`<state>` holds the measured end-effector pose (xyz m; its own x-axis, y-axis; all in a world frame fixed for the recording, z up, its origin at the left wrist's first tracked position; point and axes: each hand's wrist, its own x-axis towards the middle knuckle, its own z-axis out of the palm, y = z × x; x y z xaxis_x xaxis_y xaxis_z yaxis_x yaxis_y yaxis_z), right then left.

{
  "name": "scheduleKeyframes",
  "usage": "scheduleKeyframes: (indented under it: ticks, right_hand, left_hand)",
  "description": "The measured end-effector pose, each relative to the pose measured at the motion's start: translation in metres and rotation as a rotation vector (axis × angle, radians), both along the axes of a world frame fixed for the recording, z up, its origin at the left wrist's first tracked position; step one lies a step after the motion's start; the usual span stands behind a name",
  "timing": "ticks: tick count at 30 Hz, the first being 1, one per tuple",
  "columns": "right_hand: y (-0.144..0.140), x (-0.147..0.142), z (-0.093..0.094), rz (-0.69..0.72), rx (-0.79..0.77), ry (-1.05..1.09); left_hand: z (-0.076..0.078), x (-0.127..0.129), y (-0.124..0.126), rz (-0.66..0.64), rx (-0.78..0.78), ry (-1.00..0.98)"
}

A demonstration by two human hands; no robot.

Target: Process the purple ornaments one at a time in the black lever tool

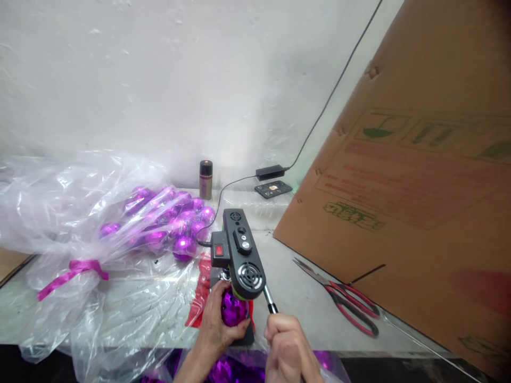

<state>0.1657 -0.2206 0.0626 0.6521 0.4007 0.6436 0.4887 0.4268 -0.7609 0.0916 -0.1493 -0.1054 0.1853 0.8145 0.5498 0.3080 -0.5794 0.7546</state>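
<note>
My left hand (217,322) is wrapped round a shiny purple bauble (235,307), held beneath the front end of a black tabletop machine (244,250). Fingers and machine head cover part of the bauble. My right hand (289,346) is closed around the black-ended metal lever (270,300) on the machine's right side; its grip end is hidden in the fist. On the machine's left is a box with a red rocker switch (219,250). A red sheet (199,292) lies under the machine's base.
Left, a clear plastic bag (80,213), tied with pink ribbon (74,274), holds several purple baubles (179,218). Behind stand a small bottle (206,181), a power adapter (270,172) and a phone (273,188). Red-handled scissors (343,298) lie beside a large cardboard box (419,186). More baubles (235,369) sit below the table's edge.
</note>
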Motion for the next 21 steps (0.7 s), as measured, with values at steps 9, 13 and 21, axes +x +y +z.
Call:
scheduleKeyframes:
  ticks: [9,13,21]
  right_hand:
    - [0.002,0.016,-0.013,0.044,0.058,-0.152]
    - [0.003,0.016,-0.016,0.038,0.059,-0.159]
    - [0.006,0.016,-0.019,0.024,0.106,-0.149]
  left_hand:
    - [0.001,0.000,0.001,0.007,0.043,0.019]
    - [0.000,0.000,0.002,0.005,0.064,0.024]
    - [-0.001,0.000,0.001,0.009,0.048,0.049]
